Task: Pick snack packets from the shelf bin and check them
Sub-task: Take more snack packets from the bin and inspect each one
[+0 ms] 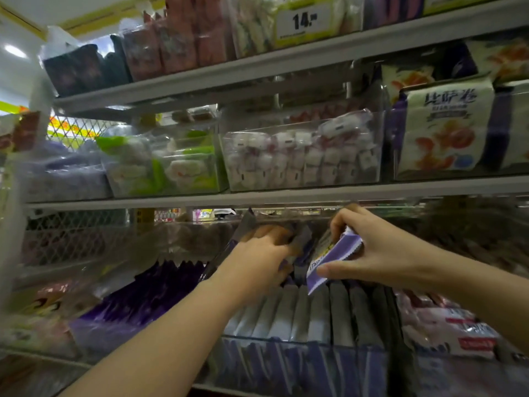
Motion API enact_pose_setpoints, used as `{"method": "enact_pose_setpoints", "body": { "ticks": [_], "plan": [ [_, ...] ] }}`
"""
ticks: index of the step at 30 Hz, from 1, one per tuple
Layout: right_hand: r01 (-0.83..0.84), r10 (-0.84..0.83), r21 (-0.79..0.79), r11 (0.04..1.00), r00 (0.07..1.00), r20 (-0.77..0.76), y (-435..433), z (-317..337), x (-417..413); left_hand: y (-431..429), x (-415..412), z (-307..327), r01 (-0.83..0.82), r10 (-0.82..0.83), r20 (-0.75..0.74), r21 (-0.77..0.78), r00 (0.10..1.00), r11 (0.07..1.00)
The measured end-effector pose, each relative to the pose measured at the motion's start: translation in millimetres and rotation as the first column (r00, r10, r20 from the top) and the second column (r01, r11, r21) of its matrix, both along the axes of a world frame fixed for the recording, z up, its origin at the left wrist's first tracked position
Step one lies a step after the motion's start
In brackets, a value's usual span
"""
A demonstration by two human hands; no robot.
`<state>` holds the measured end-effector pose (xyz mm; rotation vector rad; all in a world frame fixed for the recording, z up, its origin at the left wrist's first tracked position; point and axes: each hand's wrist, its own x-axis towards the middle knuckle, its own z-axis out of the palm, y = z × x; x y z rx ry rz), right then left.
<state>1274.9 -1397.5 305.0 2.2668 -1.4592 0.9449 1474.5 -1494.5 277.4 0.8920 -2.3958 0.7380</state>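
Observation:
A clear shelf bin (300, 351) on the lower shelf holds a row of purple and white snack packets (303, 313) standing on edge. My left hand (257, 262) reaches into the back of this bin, its fingers closed around dark purple packets (249, 224) that stick up above the row. To its right, my right hand (380, 250) grips a purple and white packet (332, 259), tilted and lifted clear of the row. The packet's printed face is partly hidden by my fingers.
The middle shelf (286, 196) hangs just above my hands, carrying clear bins of white and green sweets. A bin of purple packets (137, 299) stands left of the bin I reach into. Pink and white packets (446, 325) lie to the right. A price tag (303, 21) reads 14.

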Motion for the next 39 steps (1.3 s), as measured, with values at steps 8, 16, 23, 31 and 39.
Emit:
{"method": "enact_pose_setpoints", "body": {
  "ticks": [8, 16, 23, 31, 39],
  "plan": [
    [-0.081, 0.081, 0.03, 0.996, 0.997, -0.017, -14, 2, 9, -53, 7, 8, -0.104, 0.107, -0.078, 0.033, 0.991, 0.994],
    [-0.059, 0.067, 0.161, 0.985, 0.997, -0.046, -52, 6, 40, -78, 21, 1, -0.098, 0.106, -0.21, 0.05, 0.972, 0.994],
    [0.145, -0.101, 0.194, 0.97, 0.97, -0.219, -97, 12, 48, -82, 24, -2, -0.026, 0.041, -0.239, 0.064, 0.97, 0.998],
    [0.134, -0.074, 0.285, 0.949, 0.975, -0.209, -114, 7, 46, -75, 36, 2, 0.067, -0.044, -0.111, 0.216, 0.993, 0.974],
    [0.177, -0.1, 0.247, 0.953, 0.95, -0.296, -121, 8, 44, -71, 16, 20, -0.308, 0.303, 0.053, 0.168, 0.951, 0.937]
  ]
}}
